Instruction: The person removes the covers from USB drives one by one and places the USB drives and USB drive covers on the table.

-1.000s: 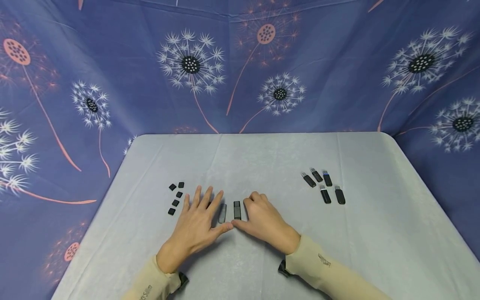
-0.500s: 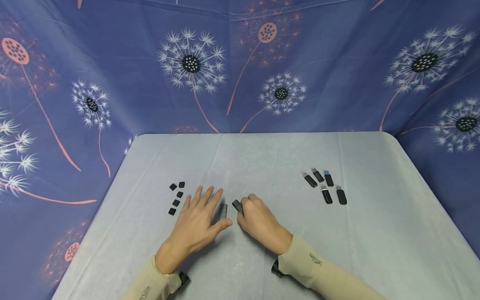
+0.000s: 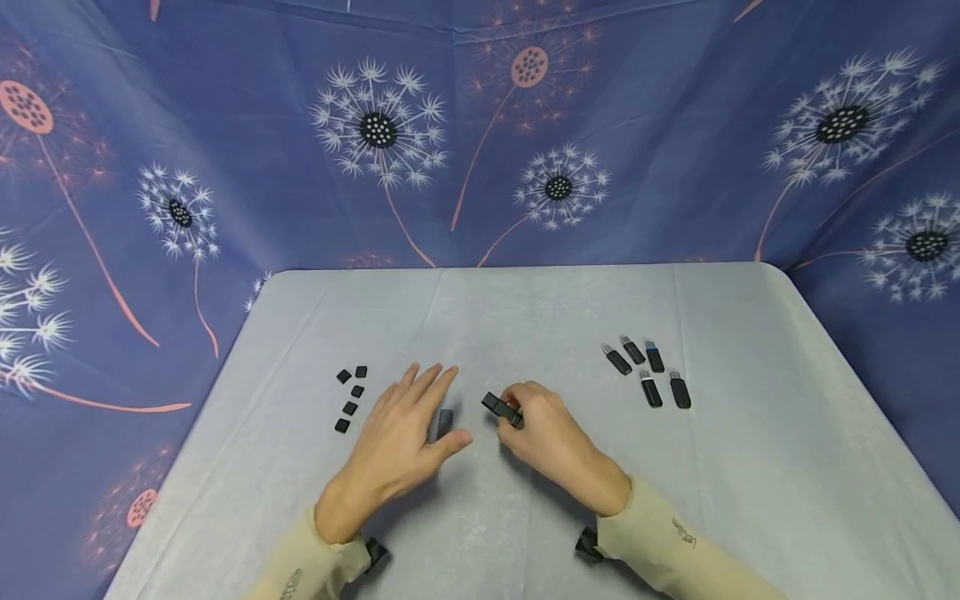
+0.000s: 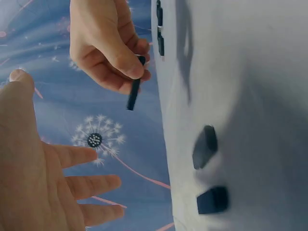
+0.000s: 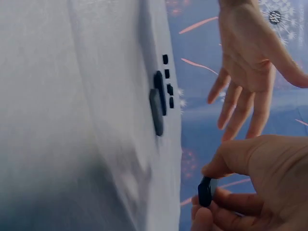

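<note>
My right hand [image 3: 553,429] pinches a dark stick [image 3: 497,404] near one end, clear of the table [image 3: 570,321], while my left hand [image 3: 400,429] hangs spread and empty near another stick [image 3: 445,422] that lies there. Held by so little of its length, the dark stick could, I judge, twist or drop if its free end is knocked, and a careless outward sweep of my left hand could scatter the caps [image 3: 350,408] beside it

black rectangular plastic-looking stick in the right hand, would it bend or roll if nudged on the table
The black rectangular stick is probably stiff: its free end juts straight from the right hand without drooping. Flat faces suggest it would slide rather than roll. Being small beside the hand, it's likely light.
</note>
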Demonstrator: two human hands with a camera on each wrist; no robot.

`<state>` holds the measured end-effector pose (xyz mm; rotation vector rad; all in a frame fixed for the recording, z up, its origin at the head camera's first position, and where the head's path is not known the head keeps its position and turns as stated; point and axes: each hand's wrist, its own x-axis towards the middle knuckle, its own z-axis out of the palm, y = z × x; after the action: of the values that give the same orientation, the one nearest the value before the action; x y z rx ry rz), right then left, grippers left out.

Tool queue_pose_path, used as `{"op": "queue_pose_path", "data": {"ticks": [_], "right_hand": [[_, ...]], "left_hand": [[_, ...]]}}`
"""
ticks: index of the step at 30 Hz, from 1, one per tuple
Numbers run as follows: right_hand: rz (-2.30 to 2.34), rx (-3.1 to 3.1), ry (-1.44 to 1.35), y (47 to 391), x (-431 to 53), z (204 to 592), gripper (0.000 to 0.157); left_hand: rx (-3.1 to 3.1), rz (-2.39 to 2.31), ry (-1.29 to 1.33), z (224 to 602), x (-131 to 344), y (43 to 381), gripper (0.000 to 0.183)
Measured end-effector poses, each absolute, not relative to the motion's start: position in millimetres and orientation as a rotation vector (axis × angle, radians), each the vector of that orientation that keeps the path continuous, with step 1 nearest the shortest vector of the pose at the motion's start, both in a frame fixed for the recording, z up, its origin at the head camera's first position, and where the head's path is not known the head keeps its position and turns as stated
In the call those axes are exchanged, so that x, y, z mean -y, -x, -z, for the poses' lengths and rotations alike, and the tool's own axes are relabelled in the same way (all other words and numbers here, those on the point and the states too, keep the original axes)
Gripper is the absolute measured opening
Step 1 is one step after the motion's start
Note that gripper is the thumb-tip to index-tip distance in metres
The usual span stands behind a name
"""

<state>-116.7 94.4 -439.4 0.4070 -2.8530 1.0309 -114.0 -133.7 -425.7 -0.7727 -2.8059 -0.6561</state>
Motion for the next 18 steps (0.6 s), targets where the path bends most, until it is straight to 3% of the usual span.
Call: {"op": "queue_pose_path", "data": {"ticks": [18], "right_hand": [[-1.088, 2.71, -0.483, 104.5, -119.8, 408.1, 0.019]], "left_hand": [[2.737, 0.82, 0.826, 405.5, 100.9, 116.8, 0.088]]}}
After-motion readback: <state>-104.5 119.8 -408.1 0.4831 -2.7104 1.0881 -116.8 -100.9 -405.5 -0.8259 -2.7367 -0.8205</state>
